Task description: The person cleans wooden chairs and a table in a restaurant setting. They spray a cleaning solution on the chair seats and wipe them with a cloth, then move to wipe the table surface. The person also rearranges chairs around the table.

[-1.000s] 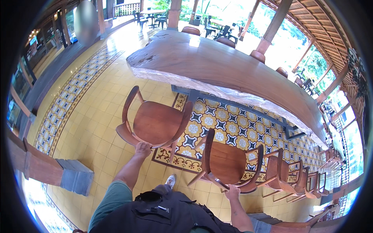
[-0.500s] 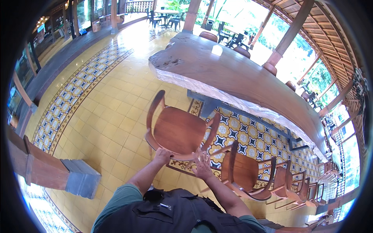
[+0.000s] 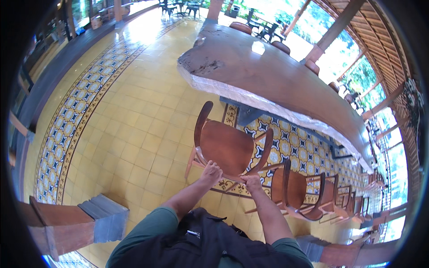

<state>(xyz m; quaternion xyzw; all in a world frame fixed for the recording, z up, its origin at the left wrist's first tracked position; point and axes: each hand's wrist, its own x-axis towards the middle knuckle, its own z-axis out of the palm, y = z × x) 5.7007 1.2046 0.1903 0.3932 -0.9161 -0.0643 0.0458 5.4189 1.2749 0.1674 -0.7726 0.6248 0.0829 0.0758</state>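
Observation:
A brown wooden armchair point(image 3: 227, 145) stands in front of me, its seat facing the long table. My left hand point(image 3: 211, 173) is closed over the left part of its curved backrest. Further right on the same backrest, my right hand point(image 3: 251, 182) grips the rail with its fingers wrapped round it. The chair's arms curve forward on both sides, and one leg shows at the left; the others are mostly hidden. Beyond the chair lies the thick wooden slab table point(image 3: 268, 76) with a rough pale edge.
To the right, a second armchair point(image 3: 289, 190) stands close by, with several more in a row past it. A wooden post on a grey stone base point(image 3: 109, 219) rises at the lower left. Patterned tiles point(image 3: 286, 140) lie under the table, and yellow tiles point(image 3: 138, 129) cover the floor.
My right hand has gone from spread fingers to a closed grip on the backrest. The view has shifted, and the chair with both hands now appears further right.

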